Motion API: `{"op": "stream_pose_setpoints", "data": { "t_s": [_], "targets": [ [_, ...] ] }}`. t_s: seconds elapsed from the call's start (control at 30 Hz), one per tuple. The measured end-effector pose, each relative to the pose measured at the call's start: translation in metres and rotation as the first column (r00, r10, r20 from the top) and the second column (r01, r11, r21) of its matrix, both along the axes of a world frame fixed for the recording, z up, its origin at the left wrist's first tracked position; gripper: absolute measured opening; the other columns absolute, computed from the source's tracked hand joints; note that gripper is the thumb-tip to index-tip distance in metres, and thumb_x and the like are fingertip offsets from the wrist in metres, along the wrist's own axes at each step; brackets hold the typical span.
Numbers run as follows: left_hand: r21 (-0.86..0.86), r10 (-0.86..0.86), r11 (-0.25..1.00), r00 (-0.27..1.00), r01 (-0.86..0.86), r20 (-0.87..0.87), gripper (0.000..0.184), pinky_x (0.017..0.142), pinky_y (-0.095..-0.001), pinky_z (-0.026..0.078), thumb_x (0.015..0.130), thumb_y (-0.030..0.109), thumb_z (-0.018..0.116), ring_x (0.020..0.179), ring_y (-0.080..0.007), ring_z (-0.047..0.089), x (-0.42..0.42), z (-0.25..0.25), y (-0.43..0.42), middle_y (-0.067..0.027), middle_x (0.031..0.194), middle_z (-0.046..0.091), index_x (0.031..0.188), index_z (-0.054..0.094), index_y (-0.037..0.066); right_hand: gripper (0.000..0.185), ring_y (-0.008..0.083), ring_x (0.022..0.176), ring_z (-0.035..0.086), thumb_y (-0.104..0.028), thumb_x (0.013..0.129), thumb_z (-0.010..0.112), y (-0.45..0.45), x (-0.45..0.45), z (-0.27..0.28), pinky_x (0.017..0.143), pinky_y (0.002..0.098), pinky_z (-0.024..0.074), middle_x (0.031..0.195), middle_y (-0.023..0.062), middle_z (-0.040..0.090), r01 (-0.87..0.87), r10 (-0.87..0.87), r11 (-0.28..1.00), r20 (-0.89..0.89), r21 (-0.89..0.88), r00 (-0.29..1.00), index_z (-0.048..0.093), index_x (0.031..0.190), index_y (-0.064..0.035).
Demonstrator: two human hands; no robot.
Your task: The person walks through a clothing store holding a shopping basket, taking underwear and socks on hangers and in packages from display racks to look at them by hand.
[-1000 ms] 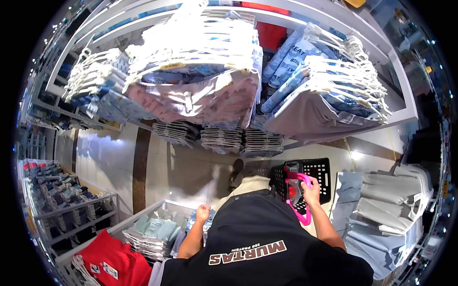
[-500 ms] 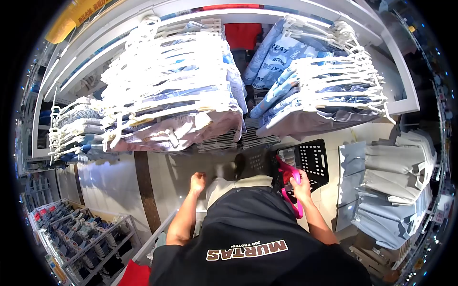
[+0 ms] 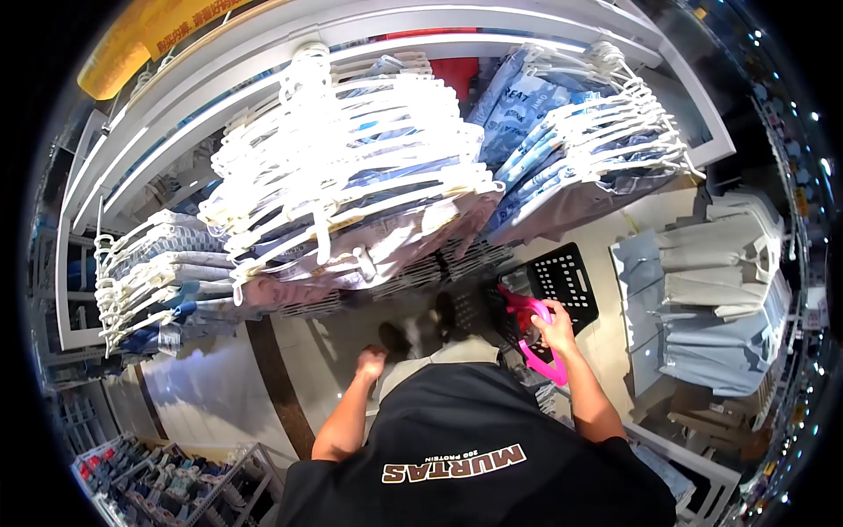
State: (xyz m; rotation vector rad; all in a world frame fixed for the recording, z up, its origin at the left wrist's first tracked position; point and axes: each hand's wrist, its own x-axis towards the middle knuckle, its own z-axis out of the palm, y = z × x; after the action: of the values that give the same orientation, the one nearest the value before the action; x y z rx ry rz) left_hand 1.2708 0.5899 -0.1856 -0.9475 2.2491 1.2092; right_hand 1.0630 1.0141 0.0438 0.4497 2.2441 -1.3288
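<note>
My right hand [image 3: 555, 330] is closed around the pink handle [image 3: 546, 364] of a black shopping basket [image 3: 571, 285] with square holes in its wall. The basket hangs at my right side, and something red shows inside it near the handle. My left hand [image 3: 371, 362] hangs low at my left side, its fingers curled into a loose fist with nothing visible in it. Ahead of both hands, apart from them, hang pale garments [image 3: 386, 246] on white hangers [image 3: 351, 167].
A white rack [image 3: 716, 145] spans the front, with blue patterned clothes [image 3: 518, 114] hanging at its right. Grey and light blue clothes [image 3: 716, 281] hang on the right. Low bins [image 3: 176, 483] of small goods stand at the lower left. Tiled floor [image 3: 206, 386] lies to the left.
The view has shifted and turned slightly, so the rack and side displays sit differently. My left hand has dropped a little lower; my right hand still grips the basket handle.
</note>
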Motion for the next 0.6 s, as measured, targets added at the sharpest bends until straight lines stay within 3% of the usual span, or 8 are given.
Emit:
{"op": "stream_pose_setpoints", "data": {
  "t_s": [0.17, 0.2, 0.23, 0.3, 0.37, 0.43, 0.5, 0.6],
  "targets": [
    [-0.038, -0.094, 0.995, 0.995, 0.095, 0.027, 0.038, 0.090, -0.0394, 0.051, 0.087, 0.040, 0.060, 0.103, -0.0325, 0.066, 0.048, -0.028, -0.058, -0.0145, 0.106, 0.070, 0.102, 0.070, 0.007, 0.045, 0.0089, 0.051, 0.050, -0.015, 0.086, 0.074, -0.017, 0.006, 0.022, 0.045, 0.0271, 0.0448, 0.073, 0.0005, 0.056, -0.037, 0.038, 0.999, 0.089, -0.017, 0.995, 0.053, 0.124, -0.0065],
    [-0.013, -0.065, 0.998, 0.997, 0.066, 0.046, 0.034, 0.088, -0.0384, 0.051, 0.086, 0.037, 0.063, 0.101, -0.0315, 0.067, 0.058, -0.037, -0.068, -0.0144, 0.104, 0.071, 0.101, 0.071, 0.007, 0.049, 0.0092, 0.054, 0.054, -0.020, 0.084, 0.076, -0.007, 0.001, 0.019, 0.048, 0.0255, 0.0443, 0.075, 0.0046, 0.061, -0.189, 0.185, 0.980, 0.068, 0.056, 0.980, 0.053, 0.123, -0.0023],
    [0.010, -0.034, 0.999, 0.997, 0.033, 0.067, 0.030, 0.087, -0.0375, 0.052, 0.085, 0.033, 0.065, 0.098, -0.0304, 0.067, 0.068, -0.047, -0.076, -0.0144, 0.102, 0.071, 0.100, 0.071, 0.007, 0.049, 0.0102, 0.064, 0.058, -0.022, 0.083, 0.077, 0.006, -0.003, 0.009, 0.059, 0.0266, 0.0480, 0.083, 0.0049, 0.064, -0.316, 0.332, 0.939, -0.118, 0.138, 0.936, 0.054, 0.122, -0.0006],
    [0.034, -0.003, 0.999, 0.993, -0.001, 0.115, 0.026, 0.085, -0.0361, 0.052, 0.084, 0.028, 0.068, 0.096, -0.0286, 0.068, 0.085, -0.080, -0.097, -0.0136, 0.099, 0.072, 0.099, 0.071, 0.008, 0.048, 0.0120, 0.075, 0.061, -0.022, 0.084, 0.076, 0.015, -0.027, 0.038, 0.069, 0.0285, 0.0500, 0.092, 0.0070, 0.066, -0.306, 0.334, 0.940, -0.244, 0.149, 0.910, 0.056, 0.122, -0.0002],
    [0.039, 0.022, 0.999, 0.995, -0.026, 0.098, 0.021, 0.083, -0.0336, 0.052, 0.084, 0.022, 0.069, 0.092, -0.0251, 0.068, 0.082, -0.085, -0.108, -0.0123, 0.096, 0.072, 0.098, 0.071, 0.006, 0.047, 0.0141, 0.082, 0.063, -0.021, 0.085, 0.074, 0.004, -0.052, 0.102, 0.074, 0.0303, 0.0512, 0.103, 0.0103, 0.066, -0.082, 0.134, 0.987, -0.431, 0.138, 0.892, 0.056, 0.123, 0.0000],
    [0.040, 0.039, 0.998, 0.999, -0.039, 0.013, 0.017, 0.079, -0.0300, 0.053, 0.084, 0.015, 0.069, 0.086, -0.0199, 0.067, 0.073, -0.067, -0.114, -0.0105, 0.092, 0.072, 0.096, 0.070, 0.003, 0.045, 0.0156, 0.089, 0.063, -0.019, 0.085, 0.074, 0.013, -0.090, 0.141, 0.080, 0.0301, 0.0507, 0.105, 0.0100, 0.065, 0.048, 0.038, 0.994, -0.713, 0.100, 0.700, 0.057, 0.123, -0.0001],
    [-0.035, -0.034, 0.999, 0.999, 0.034, 0.005, 0.021, 0.084, -0.0332, 0.052, 0.085, 0.019, 0.067, 0.092, -0.0240, 0.068, 0.057, -0.042, -0.111, -0.0120, 0.097, 0.072, 0.099, 0.072, 0.005, 0.045, 0.0173, 0.093, 0.062, -0.018, 0.085, 0.074, 0.007, -0.119, 0.190, 0.084, 0.0319, 0.0502, 0.107, 0.0094, 0.065, 0.202, -0.097, 0.979, -0.820, 0.024, 0.565, 0.057, 0.124, -0.0018],
    [-0.061, -0.015, 0.998, 1.000, 0.015, 0.006, 0.025, 0.088, -0.0356, 0.051, 0.085, 0.024, 0.066, 0.099, -0.0269, 0.068, 0.038, -0.006, -0.093, -0.0132, 0.101, 0.072, 0.102, 0.072, 0.006, 0.046, 0.0234, 0.104, 0.060, -0.019, 0.082, 0.075, -0.004, -0.155, 0.232, 0.090, 0.0357, 0.0482, 0.113, 0.0127, 0.062, 0.364, -0.020, 0.925, -0.943, 0.109, 0.333, 0.058, 0.123, -0.0050]
  ]
}}
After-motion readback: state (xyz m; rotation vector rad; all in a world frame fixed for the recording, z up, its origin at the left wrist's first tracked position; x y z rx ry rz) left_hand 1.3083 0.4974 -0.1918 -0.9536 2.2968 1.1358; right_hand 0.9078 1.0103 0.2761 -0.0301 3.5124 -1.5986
